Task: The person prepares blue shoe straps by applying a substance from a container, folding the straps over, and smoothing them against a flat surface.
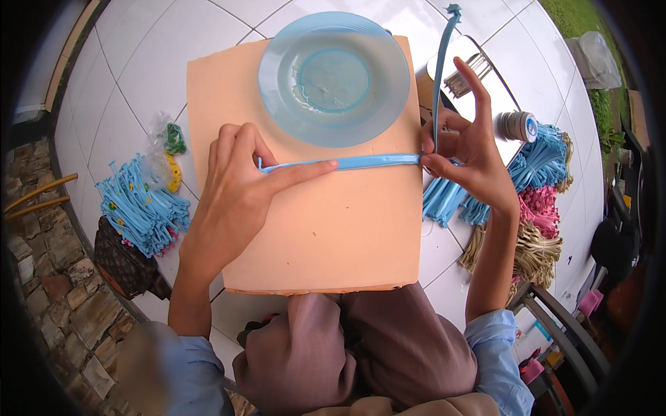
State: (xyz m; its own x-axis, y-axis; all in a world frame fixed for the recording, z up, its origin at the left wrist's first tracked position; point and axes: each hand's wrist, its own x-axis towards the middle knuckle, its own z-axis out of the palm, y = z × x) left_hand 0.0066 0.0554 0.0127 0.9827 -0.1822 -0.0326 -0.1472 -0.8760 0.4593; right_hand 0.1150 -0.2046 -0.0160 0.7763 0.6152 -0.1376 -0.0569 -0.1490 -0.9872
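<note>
A light blue flat strap [378,161] lies stretched across a peach-coloured board [319,236] on my lap. My left hand [239,180] pins its left end, the index finger laid along the strap and the other fingers curled at the tip. At the board's right edge my right hand [472,142] pinches the strap between thumb and fingers, its index finger raised. From that pinch the rest of the strap rises upward to a knotted end. Just beyond the strap, a clear blue plate [277,90] with some liquid in it rests on the board.
Bundles of blue straps [142,204] lie on the tiled floor at left, beside small plastic bags [166,142]. More blue bundles [541,159], pink ones [540,208] and beige ones [538,249] sit at right. A round tin [517,127] stands near a white-topped surface [479,52]. A dark chair [569,333] is lower right.
</note>
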